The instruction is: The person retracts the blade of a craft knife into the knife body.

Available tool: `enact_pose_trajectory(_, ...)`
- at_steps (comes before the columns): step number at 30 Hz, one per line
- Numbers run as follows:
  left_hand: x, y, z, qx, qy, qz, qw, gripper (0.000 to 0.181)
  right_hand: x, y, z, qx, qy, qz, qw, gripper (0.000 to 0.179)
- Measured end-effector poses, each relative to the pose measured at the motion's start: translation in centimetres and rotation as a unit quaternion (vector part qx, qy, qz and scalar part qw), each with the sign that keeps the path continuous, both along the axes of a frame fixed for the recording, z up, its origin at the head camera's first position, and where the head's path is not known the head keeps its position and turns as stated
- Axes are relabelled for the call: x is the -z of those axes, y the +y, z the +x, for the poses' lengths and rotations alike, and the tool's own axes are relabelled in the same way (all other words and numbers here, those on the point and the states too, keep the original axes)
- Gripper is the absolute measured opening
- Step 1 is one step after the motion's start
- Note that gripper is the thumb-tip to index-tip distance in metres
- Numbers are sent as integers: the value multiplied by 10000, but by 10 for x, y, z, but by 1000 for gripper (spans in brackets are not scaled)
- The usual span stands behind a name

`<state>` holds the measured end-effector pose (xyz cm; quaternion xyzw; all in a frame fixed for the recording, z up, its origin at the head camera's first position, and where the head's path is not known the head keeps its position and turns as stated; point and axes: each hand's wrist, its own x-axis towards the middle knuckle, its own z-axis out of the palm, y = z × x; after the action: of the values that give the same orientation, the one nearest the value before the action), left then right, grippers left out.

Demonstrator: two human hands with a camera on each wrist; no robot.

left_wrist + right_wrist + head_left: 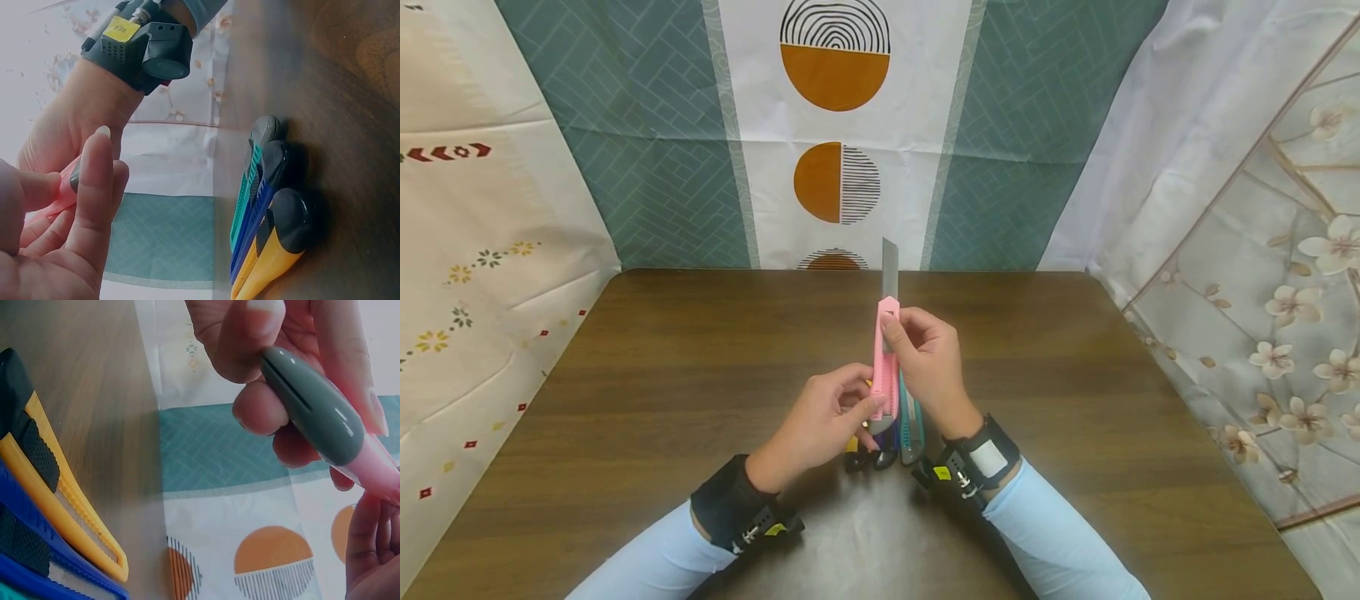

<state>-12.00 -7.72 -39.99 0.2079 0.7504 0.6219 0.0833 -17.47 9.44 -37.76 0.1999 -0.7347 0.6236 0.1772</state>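
Between both hands a pink box cutter (886,379) is held up above the table, its long grey blade (890,268) out and pointing away. My left hand (831,417) pinches the lower end near the dark grey end cap (315,409). Higher up, my right hand (928,358) grips the body, thumb on its front near the blade end. Beneath the hands three more box cutters lie side by side: a teal one (912,429), a blue one (257,200) and a yellow one (269,262). In the head view the hands and pink cutter partly hide them.
The brown wooden table (700,333) spreads out around the hands. Behind it hangs a green and white patterned cloth (1022,150), with a floral cloth (1285,358) on the right and a cream cloth (475,333) on the left. Each wrist wears a black strap with a camera.
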Motion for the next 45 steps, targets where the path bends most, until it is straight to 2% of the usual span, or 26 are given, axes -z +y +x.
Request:
enact_pose_trajectory(9,-3,0,0,-30,53,7,10000,36,2,0,-1,-187,-43,-32,9998,15)
enact_pose_trajectory(16,-6,0,0,-219,123,5,9997,35,-1,4,-3,196,-309,275,9990,27)
enact_pose_trajectory(20,-7,0,0,-230,58,37,9997,37,-3,5,-3,223,-405,390,9982,31)
enact_pose_trajectory(34,-5,0,-1,-201,79,208,9996,36,-4,3,0,22,-209,199,9996,20)
enact_pose_trajectory(40,-5,-1,-1,-193,72,212,9996,37,-1,3,-2,4,-244,258,9994,21)
enact_pose_trajectory(45,-3,-1,-2,-178,115,235,9995,36,-1,3,-2,-187,-143,315,9992,16)
